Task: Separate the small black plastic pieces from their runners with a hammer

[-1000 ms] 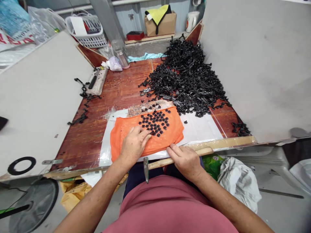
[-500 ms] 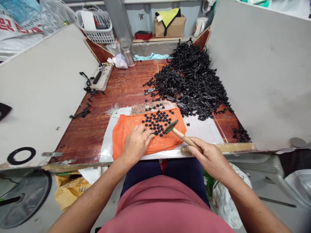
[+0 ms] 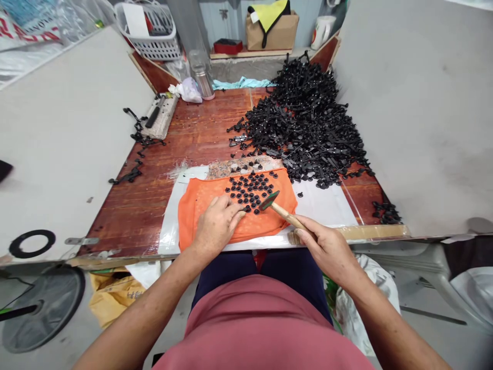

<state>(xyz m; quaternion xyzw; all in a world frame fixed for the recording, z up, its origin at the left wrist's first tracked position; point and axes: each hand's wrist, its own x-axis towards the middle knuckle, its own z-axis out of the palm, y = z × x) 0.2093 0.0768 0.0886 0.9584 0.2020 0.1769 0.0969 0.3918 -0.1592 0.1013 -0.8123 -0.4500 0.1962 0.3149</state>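
Note:
My right hand [image 3: 323, 244] is wrapped around the wooden handle of a hammer [image 3: 285, 214]. The hammer's green head hovers over or rests by the small black round parts [image 3: 246, 189]; I cannot tell which. These parts stand in a loose cluster on an orange cloth [image 3: 192, 205]. On the cloth's front half lies my left hand [image 3: 217, 223], thumb and fingers pinched together at a small black part [image 3: 247, 208] at the cluster's near edge. The fingertips partly hide that part.
A big heap of black parts [image 3: 304, 123] covers the table's back right. Behind the cloth shows a speckled stone slab [image 3: 227, 168]. A knife [image 3: 154, 114] lies on a block at the left. Grey panels [image 3: 416, 113] flank both sides. A steel flask [image 3: 204, 82] stands at the back.
The whole view has shifted slightly with my head. Both hands and the hammer keep nearly the same places over the cloth, and the grips look the same.

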